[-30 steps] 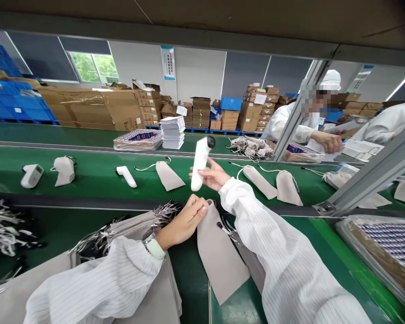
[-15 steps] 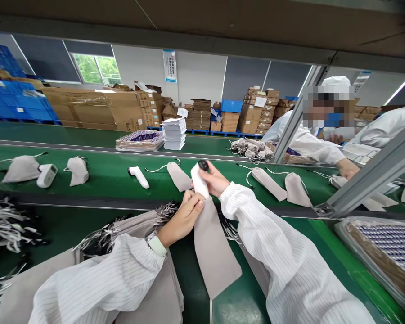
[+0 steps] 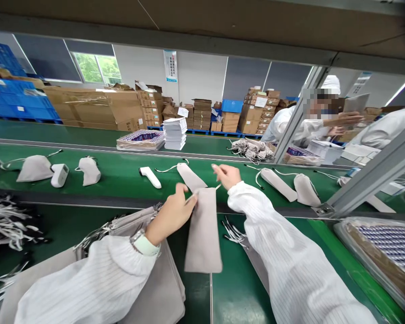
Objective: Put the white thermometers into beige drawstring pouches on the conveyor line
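Note:
A grey drawstring pouch (image 3: 204, 234) hangs upright in front of me above the green work surface. My left hand (image 3: 173, 209) is closed on the top left corner of this pouch. My right hand (image 3: 227, 175) is pinched, just above and right of the pouch's mouth; a short piece of pale drawstring (image 3: 218, 186) runs from the pouch up to it. Beyond my hands, a white handheld thermometer (image 3: 151, 177) lies on the green belt, with a flat grey pouch beside it. No thermometer shows outside the pouch I hold.
Stacked grey pouches (image 3: 155, 288) lie under my left forearm, more under my right. The belt (image 3: 121, 175) carries filled pouches and a white device (image 3: 59, 174). A metal post (image 3: 374, 171) slants at right, near a plastic-wrapped tray (image 3: 384, 252). A co-worker (image 3: 297, 126) stands across the line.
The thermometer I held at the pouch's mouth has gone out of sight. My right hand has moved up and right to the drawstring. Items on the belt have shifted right.

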Available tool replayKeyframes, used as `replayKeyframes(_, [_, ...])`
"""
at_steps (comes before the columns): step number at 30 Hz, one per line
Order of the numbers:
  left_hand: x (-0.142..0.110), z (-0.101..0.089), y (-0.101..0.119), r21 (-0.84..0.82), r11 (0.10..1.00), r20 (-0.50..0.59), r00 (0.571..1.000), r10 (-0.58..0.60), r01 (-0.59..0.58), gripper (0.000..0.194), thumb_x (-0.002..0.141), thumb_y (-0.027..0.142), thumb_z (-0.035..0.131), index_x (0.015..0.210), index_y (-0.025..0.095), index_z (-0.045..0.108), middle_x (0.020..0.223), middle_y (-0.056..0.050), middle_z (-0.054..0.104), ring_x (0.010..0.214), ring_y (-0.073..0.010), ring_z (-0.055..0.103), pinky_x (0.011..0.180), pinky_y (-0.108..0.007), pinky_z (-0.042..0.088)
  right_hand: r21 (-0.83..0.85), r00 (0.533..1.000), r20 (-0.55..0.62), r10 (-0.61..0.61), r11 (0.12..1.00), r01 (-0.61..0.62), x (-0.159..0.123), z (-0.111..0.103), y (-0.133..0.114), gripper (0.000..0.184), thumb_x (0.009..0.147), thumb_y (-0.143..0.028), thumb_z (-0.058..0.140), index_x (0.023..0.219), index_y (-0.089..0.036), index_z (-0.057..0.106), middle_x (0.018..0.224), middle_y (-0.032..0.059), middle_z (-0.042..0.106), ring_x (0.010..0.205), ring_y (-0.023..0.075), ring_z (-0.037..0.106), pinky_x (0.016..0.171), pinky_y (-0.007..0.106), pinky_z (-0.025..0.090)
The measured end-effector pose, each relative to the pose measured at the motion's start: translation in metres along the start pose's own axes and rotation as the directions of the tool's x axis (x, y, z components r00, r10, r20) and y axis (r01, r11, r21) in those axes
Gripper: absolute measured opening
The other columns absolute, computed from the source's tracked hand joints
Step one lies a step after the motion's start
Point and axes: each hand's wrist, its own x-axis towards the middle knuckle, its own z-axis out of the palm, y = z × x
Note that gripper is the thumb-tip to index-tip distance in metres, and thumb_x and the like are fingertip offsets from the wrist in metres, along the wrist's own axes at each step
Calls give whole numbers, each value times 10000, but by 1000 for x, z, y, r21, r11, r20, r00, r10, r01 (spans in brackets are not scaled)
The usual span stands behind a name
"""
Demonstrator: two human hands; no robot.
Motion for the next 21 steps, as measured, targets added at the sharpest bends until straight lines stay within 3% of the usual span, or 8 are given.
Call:
replayKeyframes(2, [-12, -9, 18, -71, 997, 273, 962, -9, 29, 309, 811, 374, 373, 612, 171, 494, 490, 42, 381, 451, -115, 381, 442, -217, 274, -100, 983, -185, -22, 995, 4, 6, -16, 18, 464, 736, -535, 408, 478, -162, 504, 448, 0, 505, 477, 95, 472, 580, 228, 373])
replayKeyframes(4, [-22, -16, 33, -234, 971, 343, 938, 47, 37, 355, 822, 390, 356, 561, 168, 450, 454, 59, 310, 401, -82, 289, 397, -196, 212, -55, 979, -198, 51, 997, -63, 12, -29, 27, 455, 734, -526, 410, 486, -158, 507, 449, 12, 515, 475, 97, 472, 554, 222, 375])
replayKeyframes(7, [-27, -20, 41, -485, 873, 157, 987, 31, 50, 334, 836, 407, 346, 622, 172, 449, 447, 76, 241, 381, -65, 204, 373, -182, 161, 217, 958, 228, 173, 950, -223, 12, -34, 15, 497, 722, -581, 372, 680, -134, 585, 547, 36, 587, 382, 61, 386, 400, 192, 309])
replayKeyframes(10, [-20, -20, 38, -599, 799, -167, 985, -46, -64, 285, 846, 391, 345, 680, 182, 445, 454, 76, 261, 390, -68, 232, 380, -176, 193, 377, 643, 763, -68, 855, -357, -9, -9, -17, 511, 618, -531, 559, 971, -161, 563, 737, 27, 637, 387, 34, 380, 360, 161, 279])
replayKeyframes(13, [-13, -27, 34, -492, 859, -320, 947, -29, -140, 290, 856, 389, 309, 690, 186, 434, 466, 68, 289, 410, -78, 294, 411, -182, 258, 411, 409, 874, -261, 847, -337, -33, 28, -42, 522, 494, -346, 727, 960, -165, 577, 834, 12, 631, 623, 84, 542, 553, 189, 431])
replayKeyframes(15, [-10, -40, 29, -240, 963, -235, 970, 64, -122, 311, 839, 413, 317, 692, 184, 468, 503, 49, 374, 458, -93, 370, 455, -198, 306, 404, 523, 829, -200, 860, -312, -35, 39, -43, 440, 521, -326, 716, 908, -149, 599, 865, 25, 629, 735, 130, 572, 655, 236, 457])
replayKeyframes(18, [-3, -69, 11, 261, 963, 100, 994, 43, -68, 329, 665, 513, 515, 729, 193, 554, 700, -3, 555, 649, -163, 510, 576, -242, 379, 185, 881, 407, 241, 923, -338, -15, 24, -17, 370, 605, -340, 644, 930, -168, 597, 892, 42, 629, 776, 167, 591, 659, 261, 460])
replayKeyframes(21, [5, -92, -16, 558, 823, 280, 910, -306, 105, 541, 433, 497, 675, 861, 176, 600, 883, -84, 604, 794, -266, 553, 634, -294, 415, -120, 851, -103, 515, 843, -524, 8, -13, 28, 434, 646, -367, 572, 1007, -127, 554, 981, 156, 584, 899, 263, 562, 707, 340, 431])
